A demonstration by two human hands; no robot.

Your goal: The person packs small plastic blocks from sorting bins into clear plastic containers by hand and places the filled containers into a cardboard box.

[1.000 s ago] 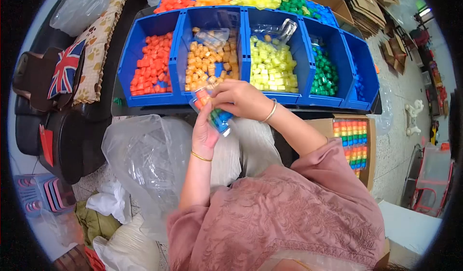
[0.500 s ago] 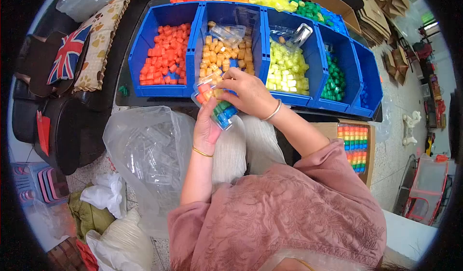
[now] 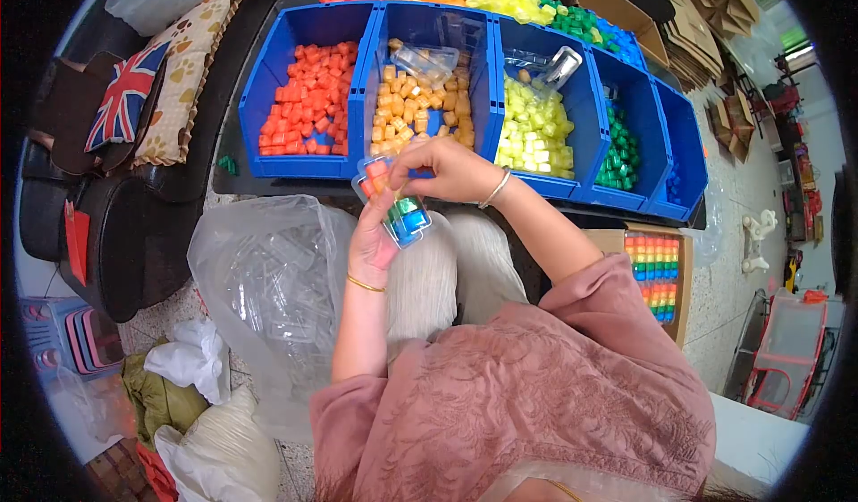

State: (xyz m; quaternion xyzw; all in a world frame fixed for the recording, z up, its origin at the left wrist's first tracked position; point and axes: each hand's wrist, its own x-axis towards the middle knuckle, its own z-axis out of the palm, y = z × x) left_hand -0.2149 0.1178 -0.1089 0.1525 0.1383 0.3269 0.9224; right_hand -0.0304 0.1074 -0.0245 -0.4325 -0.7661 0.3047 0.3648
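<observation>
My left hand (image 3: 374, 236) is closed around a small clear plastic tray (image 3: 408, 222) and holds it tilted above my lap. Red, green and blue translucent cubes show in the tray; its middle is partly covered by fingers. Over the tray's upper part, my right hand (image 3: 444, 169) is bent in a pinch, its fingertips at the cubes. Whatever those fingertips grip is hidden. Just beyond my hands stands a blue bin of orange cubes (image 3: 416, 109), with a bin of red cubes (image 3: 308, 91) to its left and a bin of yellow cubes (image 3: 534, 131) to its right.
Green cubes (image 3: 618, 153) and blue cubes (image 3: 676, 185) lie in bins farther right. A cardboard box (image 3: 684, 278) at my right contains filled rainbow-coloured trays (image 3: 652, 274). Left of my lap, a large plastic bag (image 3: 268, 278) holds clear trays. A second row of cubes stands behind.
The tray and my left hand have shifted slightly left. My right hand's fingers have curled in more over the tray's middle, and its wrist has moved a little up and left.
</observation>
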